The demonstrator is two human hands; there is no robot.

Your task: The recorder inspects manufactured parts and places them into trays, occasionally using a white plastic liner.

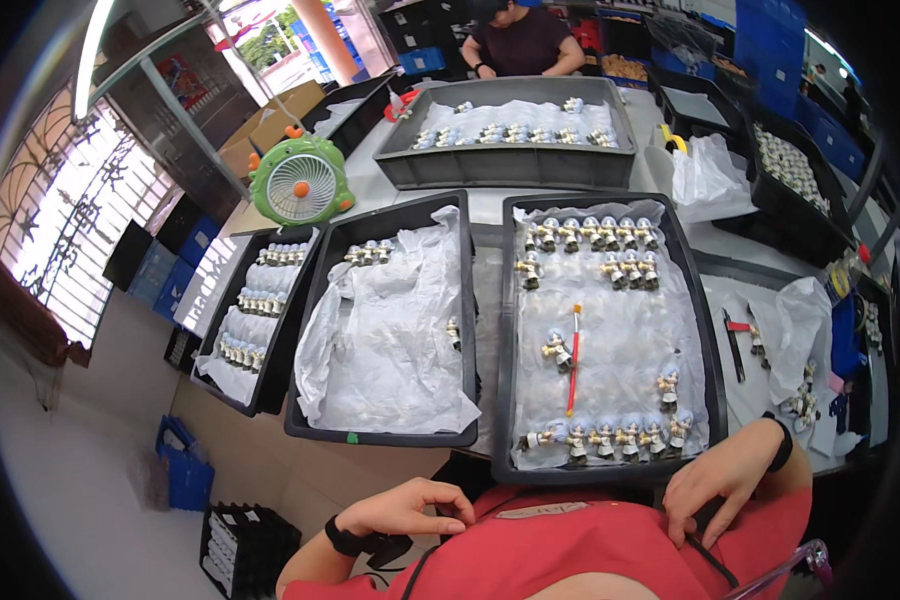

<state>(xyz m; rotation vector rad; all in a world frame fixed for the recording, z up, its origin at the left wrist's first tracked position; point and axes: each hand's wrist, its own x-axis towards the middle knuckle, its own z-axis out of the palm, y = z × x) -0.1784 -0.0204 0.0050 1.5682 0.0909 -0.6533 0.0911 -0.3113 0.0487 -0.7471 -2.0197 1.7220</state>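
Observation:
My left hand (415,508) is by the left of my red apron (580,545), fingers curled toward the thumb; what they hold, if anything, is hidden. On the right, the fingers of my right hand (722,482) point down and close at the apron's black strap (715,565). Just ahead is a black tray (712,400) lined with white sheeting. Small pale-haired figurines (603,437) line its near and far ends. A red-handled brush (573,365) lies in its middle, beside a single figurine (557,350).
To the left stand a lined tray (380,437) with several figurines and a narrower tray (232,390). A green fan (300,182) and a large grey tray (505,165) are farther back. Pliers (735,345) lie at right. Another person (525,45) is across the table.

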